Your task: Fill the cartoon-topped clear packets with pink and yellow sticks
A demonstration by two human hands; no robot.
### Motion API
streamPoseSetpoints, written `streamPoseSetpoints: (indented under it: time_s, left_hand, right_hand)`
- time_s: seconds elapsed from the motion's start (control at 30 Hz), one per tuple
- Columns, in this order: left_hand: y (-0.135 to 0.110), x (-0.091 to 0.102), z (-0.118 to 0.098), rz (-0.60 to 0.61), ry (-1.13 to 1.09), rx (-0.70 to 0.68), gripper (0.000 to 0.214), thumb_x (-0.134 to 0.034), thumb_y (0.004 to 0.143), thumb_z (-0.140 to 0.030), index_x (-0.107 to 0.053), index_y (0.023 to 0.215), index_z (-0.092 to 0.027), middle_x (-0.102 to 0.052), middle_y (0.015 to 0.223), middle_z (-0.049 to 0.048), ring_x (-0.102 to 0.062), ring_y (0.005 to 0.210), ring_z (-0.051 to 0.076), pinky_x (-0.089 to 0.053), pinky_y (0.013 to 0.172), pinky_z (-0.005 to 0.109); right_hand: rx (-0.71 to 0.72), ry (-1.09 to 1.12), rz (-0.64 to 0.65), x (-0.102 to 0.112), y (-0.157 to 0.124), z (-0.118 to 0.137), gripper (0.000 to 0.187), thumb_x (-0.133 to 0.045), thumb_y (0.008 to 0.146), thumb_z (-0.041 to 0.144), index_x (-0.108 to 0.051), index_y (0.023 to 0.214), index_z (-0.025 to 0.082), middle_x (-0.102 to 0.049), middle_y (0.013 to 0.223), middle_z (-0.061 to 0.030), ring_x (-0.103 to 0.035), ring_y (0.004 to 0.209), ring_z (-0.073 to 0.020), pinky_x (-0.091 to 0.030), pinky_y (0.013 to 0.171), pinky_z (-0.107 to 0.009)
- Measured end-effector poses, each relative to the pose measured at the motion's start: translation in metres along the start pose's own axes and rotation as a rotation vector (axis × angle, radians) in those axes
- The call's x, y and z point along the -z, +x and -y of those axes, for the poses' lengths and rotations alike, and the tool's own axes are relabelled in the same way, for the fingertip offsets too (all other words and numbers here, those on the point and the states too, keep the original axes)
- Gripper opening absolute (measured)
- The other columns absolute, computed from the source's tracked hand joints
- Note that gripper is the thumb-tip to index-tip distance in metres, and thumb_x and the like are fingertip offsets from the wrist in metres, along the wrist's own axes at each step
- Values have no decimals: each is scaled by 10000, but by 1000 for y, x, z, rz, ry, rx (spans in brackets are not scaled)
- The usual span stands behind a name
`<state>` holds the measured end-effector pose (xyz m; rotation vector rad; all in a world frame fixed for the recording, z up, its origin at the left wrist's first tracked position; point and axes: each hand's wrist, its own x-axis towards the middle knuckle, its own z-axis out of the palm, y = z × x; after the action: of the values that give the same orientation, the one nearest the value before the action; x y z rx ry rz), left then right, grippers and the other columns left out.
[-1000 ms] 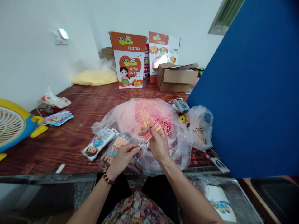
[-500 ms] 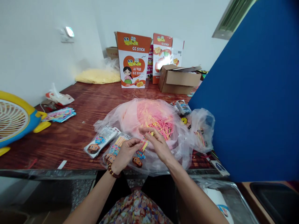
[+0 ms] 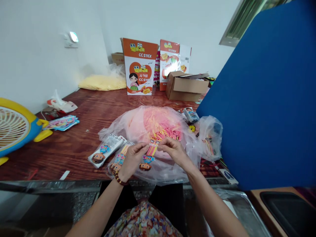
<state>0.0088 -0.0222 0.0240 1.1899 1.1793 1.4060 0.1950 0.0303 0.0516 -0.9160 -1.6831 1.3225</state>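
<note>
Between my hands hangs a small printed packet (image 3: pixel 148 159) with pink and yellow sticks showing inside it. My left hand (image 3: pixel 134 158) pinches its upper left edge, and my right hand (image 3: pixel 172 149) pinches the upper right edge. Behind them a large clear plastic bag (image 3: pixel 133 121) lies open, with a heap of thin pink and yellow sticks (image 3: pixel 170 134) in it. To the left of my left hand are a stack of flat printed packets (image 3: pixel 102 152) and some packets with sticks in them (image 3: pixel 119 158), partly hidden by that hand.
Orange and white cartons (image 3: pixel 139 70) and an open brown box (image 3: pixel 187 86) stand at the back. A blue panel (image 3: pixel 259 108) closes off the right side, beside a small plastic bag of sticks (image 3: pixel 209 138). At left are a yellow and blue fan (image 3: pixel 18 126) and a tissue pack (image 3: pixel 61 104).
My right hand has moved off the sticks' upper ends to the packet's right edge. The packet's top now shows between both hands. The view has shifted slightly.
</note>
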Motion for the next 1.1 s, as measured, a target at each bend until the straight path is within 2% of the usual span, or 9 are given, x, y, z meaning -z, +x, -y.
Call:
streamPoseSetpoints:
  time_s: [0.13, 0.23, 0.33, 0.4, 0.53, 0.7, 0.87, 0.97, 1.1]
  left_hand:
    - [-4, -2, -12, -74, 133, -114, 185, -670, 809, -332, -786, 869, -200, -757, 889, 24, -659, 836, 194, -496, 807, 279]
    - [-3, -5, -16, -73, 86, -107, 180, -684, 808, -332, -785, 854, -190, -751, 862, 20, -645, 819, 180, -490, 796, 272]
    - [-2, -7, -16, -32, -154, 21, 212, -714, 790, -362, -770, 886, -181, -740, 861, 22, -634, 794, 161, -496, 769, 267]
    - [-3, -6, -13, 61, -288, 153, 256, -755, 754, -361, -754, 929, -174, -730, 878, 32, -632, 772, 150, -498, 728, 256]
    - [-8, -5, -7, 208, -269, 319, 268, -807, 695, -329, -733, 857, -128, -688, 769, 37, -598, 665, 125, -460, 630, 228]
    - [-10, -7, -2, 140, -212, 245, 246, -771, 728, -331, -715, 875, -142, -675, 765, 10, -565, 661, 110, -425, 631, 216]
    - [-12, -7, 4, 130, -95, 159, 234, -714, 774, -350, -719, 902, -154, -704, 827, 19, -602, 741, 147, -449, 692, 245]
    - [-14, -6, 7, 84, -105, 166, 248, -732, 753, -340, -727, 924, -159, -719, 851, 26, -624, 778, 160, -467, 724, 254]
    - [-15, -4, 10, 78, -127, 155, 289, -785, 690, -280, -730, 949, -163, -739, 893, 34, -645, 830, 172, -480, 782, 268]
  right_hand:
    - [74, -20, -21, -2, -2, 9, 115, -698, 773, 294, -661, 727, 195, -646, 705, 14, -571, 675, -133, -444, 660, -263]
    - [23, 60, -39, -1, 1, 16, 142, -702, 750, 314, -641, 704, 195, -649, 663, 15, -591, 631, -134, -457, 623, -262]
    - [-32, 151, -37, -1, 5, 18, 183, -722, 722, 344, -625, 697, 191, -652, 629, 16, -611, 590, -136, -472, 594, -259]
    - [-57, 183, -77, -2, 6, 15, 199, -737, 703, 350, -620, 684, 190, -634, 592, 25, -603, 556, -128, -473, 575, -252]
    - [-92, 222, -141, -5, 8, 4, 208, -754, 673, 346, -620, 661, 186, -613, 571, 30, -577, 524, -114, -464, 539, -237]
    - [-149, 333, -55, -10, 5, -5, 274, -762, 677, 401, -620, 781, 191, -652, 680, 21, -608, 588, -119, -494, 578, -246]
    - [-214, 314, 43, -24, -1, -12, 285, -780, 650, 374, -608, 773, 184, -551, 621, 66, -419, 488, -57, -346, 487, -204]
    - [-210, 302, -1, -35, -1, -19, 233, -761, 648, 346, -612, 707, 176, -491, 578, 69, -357, 496, -61, -288, 491, -220]
    - [-154, 252, -81, -42, 2, -28, 254, -752, 634, 350, -565, 607, 180, -455, 558, 60, -347, 521, -78, -281, 512, -239]
